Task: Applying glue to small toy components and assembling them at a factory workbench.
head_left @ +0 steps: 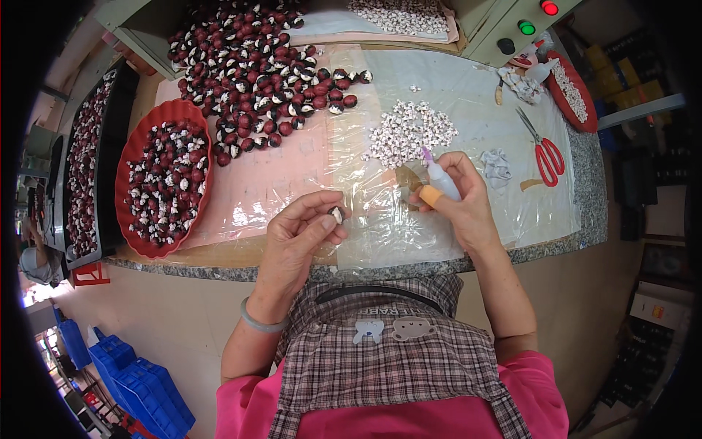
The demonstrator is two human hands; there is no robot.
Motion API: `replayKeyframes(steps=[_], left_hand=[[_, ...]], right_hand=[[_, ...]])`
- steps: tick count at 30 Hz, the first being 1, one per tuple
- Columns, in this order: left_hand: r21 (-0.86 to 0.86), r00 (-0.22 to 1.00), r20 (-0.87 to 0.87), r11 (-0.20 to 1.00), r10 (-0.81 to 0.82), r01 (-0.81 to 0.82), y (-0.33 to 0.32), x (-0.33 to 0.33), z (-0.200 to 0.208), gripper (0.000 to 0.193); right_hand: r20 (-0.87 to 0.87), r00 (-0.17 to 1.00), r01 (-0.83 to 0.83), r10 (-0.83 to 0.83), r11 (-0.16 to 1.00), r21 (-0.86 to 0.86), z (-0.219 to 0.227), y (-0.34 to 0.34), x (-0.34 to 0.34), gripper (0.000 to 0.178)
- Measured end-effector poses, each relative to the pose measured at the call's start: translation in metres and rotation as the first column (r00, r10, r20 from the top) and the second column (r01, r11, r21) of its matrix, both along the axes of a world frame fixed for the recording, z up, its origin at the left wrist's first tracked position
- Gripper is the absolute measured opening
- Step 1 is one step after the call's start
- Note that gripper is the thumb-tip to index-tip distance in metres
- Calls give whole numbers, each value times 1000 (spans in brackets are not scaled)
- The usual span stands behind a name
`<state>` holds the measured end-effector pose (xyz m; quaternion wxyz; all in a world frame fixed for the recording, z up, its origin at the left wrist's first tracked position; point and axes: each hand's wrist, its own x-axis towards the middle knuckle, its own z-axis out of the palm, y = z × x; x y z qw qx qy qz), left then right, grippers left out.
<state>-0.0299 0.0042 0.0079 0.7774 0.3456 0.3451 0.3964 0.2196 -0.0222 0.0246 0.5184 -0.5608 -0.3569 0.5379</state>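
Between the thumb and fingers of my left hand [292, 233] is a small round piece [336, 214], dark with a white patch. My right hand [474, 208] grips a translucent white squeeze bottle [443, 181] with a thin purple tip. An orange-yellow cover sits on a digit of that hand. Just beyond the tip lies a heap of small white pieces with dark markings [409, 134]. Up and to the left spreads a large pile of dark red, black and white balls [252, 80].
A red scalloped tray [126, 219] holds balls with white pieces among them; a long black tray [117, 146] stands farther left. Red-handled scissors [545, 157], crumpled white tissue [497, 165] and a red dish [585, 121] of white pieces lie right. The granite edge [234, 274] runs near me.
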Motion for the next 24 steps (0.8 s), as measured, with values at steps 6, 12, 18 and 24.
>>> replayKeyframes(steps=[6,12,18,24], left_hand=[[38,999,-32,999,-29,31,1,0,-3,27],[30,999,-24,999,-35,36,2,0,-6,26],[29,999,-20,999,-39,40,2,1,-6,26],[24,999,-13,999,-41,41,2,1,-6,25]], right_hand=[[701,713,-78,-38,988,132,-5,23,-2,20],[823,561,-127,-87,974,190,2,32,1,23],[869,494,-191,-36,970,148,-5,34,-1,21],[839,544,-169,-30,975,144,-7,35,6,18]])
